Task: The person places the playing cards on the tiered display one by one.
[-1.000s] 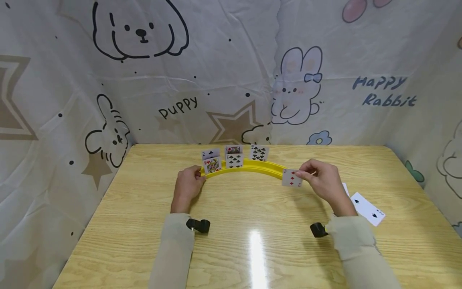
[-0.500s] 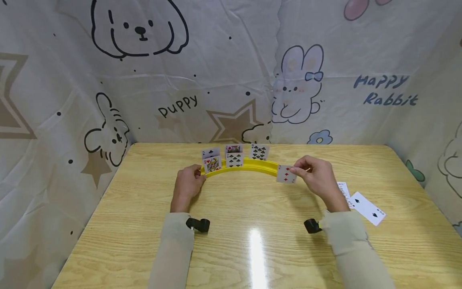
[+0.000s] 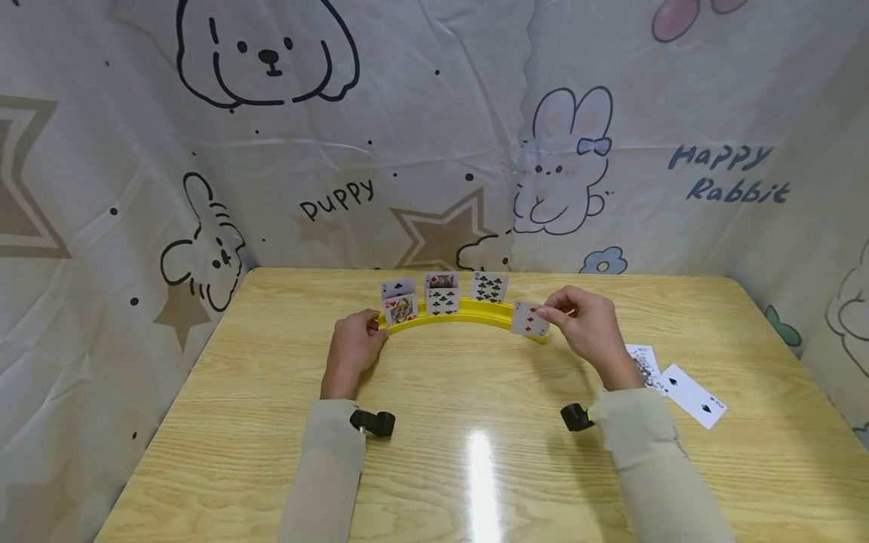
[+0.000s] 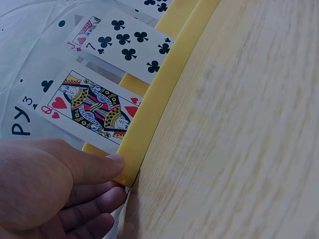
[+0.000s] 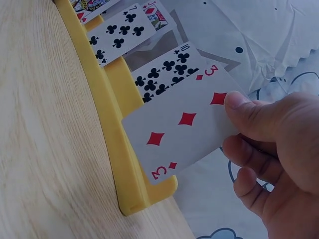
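My left hand (image 3: 354, 347) pinches the left end of a curved yellow playing card holder (image 3: 475, 314), thumb on top, fingers at its end. My right hand (image 3: 585, 324) holds a three of diamonds (image 5: 174, 124) by one corner, between thumb and fingers. That card overlaps the holder's right part; whether it touches the groove I cannot tell. In the left wrist view a queen of hearts (image 4: 89, 107) stands before a three of clubs (image 4: 46, 85), and a seven of clubs (image 4: 127, 42) before a jack of diamonds. A ten of clubs (image 5: 167, 69) stands in the back row.
On the wooden table (image 3: 434, 452), right of my right forearm, lies a two of spades (image 3: 694, 396) face up. Other cards (image 3: 643, 363) lie beside it, partly hidden by the wrist. A patterned cloth (image 3: 421, 136) hangs behind the table.
My right hand has moved left and slightly away from me, bringing the three of diamonds over the holder's right part. My left hand stays at the holder's left end.
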Motion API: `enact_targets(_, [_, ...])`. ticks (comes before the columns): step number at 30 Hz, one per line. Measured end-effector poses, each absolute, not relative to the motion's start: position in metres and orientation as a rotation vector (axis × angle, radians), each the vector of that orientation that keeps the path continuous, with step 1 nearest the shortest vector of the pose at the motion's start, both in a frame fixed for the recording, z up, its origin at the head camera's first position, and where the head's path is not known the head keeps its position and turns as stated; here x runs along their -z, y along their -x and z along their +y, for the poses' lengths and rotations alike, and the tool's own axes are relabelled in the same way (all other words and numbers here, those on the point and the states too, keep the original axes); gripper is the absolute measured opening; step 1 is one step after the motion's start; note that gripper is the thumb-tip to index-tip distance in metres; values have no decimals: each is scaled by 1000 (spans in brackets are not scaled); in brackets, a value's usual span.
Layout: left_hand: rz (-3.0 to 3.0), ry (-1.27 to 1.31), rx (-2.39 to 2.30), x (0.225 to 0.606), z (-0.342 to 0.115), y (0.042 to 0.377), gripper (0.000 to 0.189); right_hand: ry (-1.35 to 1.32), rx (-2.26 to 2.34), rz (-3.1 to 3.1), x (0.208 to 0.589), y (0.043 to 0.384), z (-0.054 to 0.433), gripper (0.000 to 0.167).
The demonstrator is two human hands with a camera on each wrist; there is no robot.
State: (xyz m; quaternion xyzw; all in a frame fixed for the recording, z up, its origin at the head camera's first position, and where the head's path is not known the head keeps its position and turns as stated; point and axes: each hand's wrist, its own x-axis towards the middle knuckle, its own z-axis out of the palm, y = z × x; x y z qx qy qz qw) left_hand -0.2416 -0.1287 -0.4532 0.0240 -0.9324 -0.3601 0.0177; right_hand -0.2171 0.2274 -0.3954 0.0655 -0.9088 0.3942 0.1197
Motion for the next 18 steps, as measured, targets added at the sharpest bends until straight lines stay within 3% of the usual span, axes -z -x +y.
enact_targets(18, [-2902,-83,1140,450,-129,241,38,-144,-1190,-2630,405,233,212,14])
